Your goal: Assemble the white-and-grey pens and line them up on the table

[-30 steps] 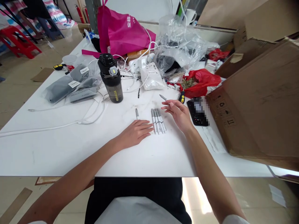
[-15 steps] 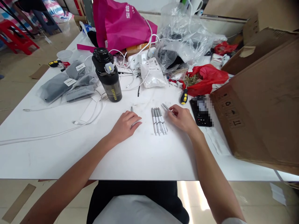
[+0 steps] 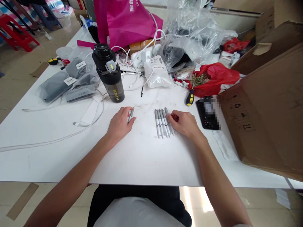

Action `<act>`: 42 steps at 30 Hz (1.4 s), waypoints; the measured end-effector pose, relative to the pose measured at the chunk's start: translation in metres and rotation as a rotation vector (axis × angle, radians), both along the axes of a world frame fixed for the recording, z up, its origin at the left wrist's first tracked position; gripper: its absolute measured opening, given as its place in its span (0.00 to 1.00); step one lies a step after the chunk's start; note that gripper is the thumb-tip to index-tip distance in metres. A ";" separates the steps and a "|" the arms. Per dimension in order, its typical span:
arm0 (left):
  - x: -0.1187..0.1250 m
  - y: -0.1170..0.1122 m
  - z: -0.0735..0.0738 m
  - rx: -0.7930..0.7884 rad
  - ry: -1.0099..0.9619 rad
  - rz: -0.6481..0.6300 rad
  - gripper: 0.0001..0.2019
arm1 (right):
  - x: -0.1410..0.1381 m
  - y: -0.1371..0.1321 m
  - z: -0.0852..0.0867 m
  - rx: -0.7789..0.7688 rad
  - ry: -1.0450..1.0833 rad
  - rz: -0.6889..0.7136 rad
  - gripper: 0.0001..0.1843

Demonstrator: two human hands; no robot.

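Several grey-and-white pens (image 3: 160,123) lie side by side on the white table, in front of me. My right hand (image 3: 184,123) is closed on another pen (image 3: 166,111) at the right end of that row; the pen lies almost parallel to the others, partly hidden by my fingers. To the left of the row, my left hand (image 3: 120,122) rests on the tabletop. Between its thumb and fingers it grips a single grey pen (image 3: 130,115), tilted slightly, with bare table between it and the row.
A black water bottle (image 3: 110,75) stands beyond my left hand, near grey bagged packages (image 3: 55,85) and white cables (image 3: 100,115). A yellow-black screwdriver (image 3: 190,97), a black phone (image 3: 208,115) and a large cardboard box (image 3: 267,107) are on the right. Bags (image 3: 132,25) crowd the back.
My right hand has brought its pen leftward and turned it in line beside the row. My left hand has shifted left, its pen now showing more between the fingers. The view has tilted slightly.
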State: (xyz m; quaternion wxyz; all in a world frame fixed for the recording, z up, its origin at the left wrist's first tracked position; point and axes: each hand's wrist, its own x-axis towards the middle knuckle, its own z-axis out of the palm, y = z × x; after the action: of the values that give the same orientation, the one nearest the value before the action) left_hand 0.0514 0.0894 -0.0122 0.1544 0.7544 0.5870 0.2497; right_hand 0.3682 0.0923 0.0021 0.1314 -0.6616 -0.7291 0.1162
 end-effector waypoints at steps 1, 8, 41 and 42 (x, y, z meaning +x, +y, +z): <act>-0.001 0.000 0.001 -0.009 -0.004 0.010 0.17 | 0.000 0.000 -0.001 0.017 -0.001 0.002 0.25; -0.001 0.003 0.004 -0.109 -0.392 0.055 0.12 | 0.002 0.001 -0.006 0.185 0.008 0.011 0.25; 0.006 -0.006 0.030 -0.543 -1.297 -0.114 0.17 | 0.068 0.020 -0.009 0.373 -0.191 -0.595 0.32; 0.006 -0.006 0.030 -0.541 -1.265 -0.109 0.17 | 0.078 0.021 -0.014 0.337 -0.219 -0.665 0.39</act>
State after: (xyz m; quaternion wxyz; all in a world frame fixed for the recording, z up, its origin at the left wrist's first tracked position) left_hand 0.0575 0.0830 0.0176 0.6625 0.4269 0.3872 0.4785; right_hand 0.4462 0.1137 -0.0119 0.1900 -0.8394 -0.4935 -0.1254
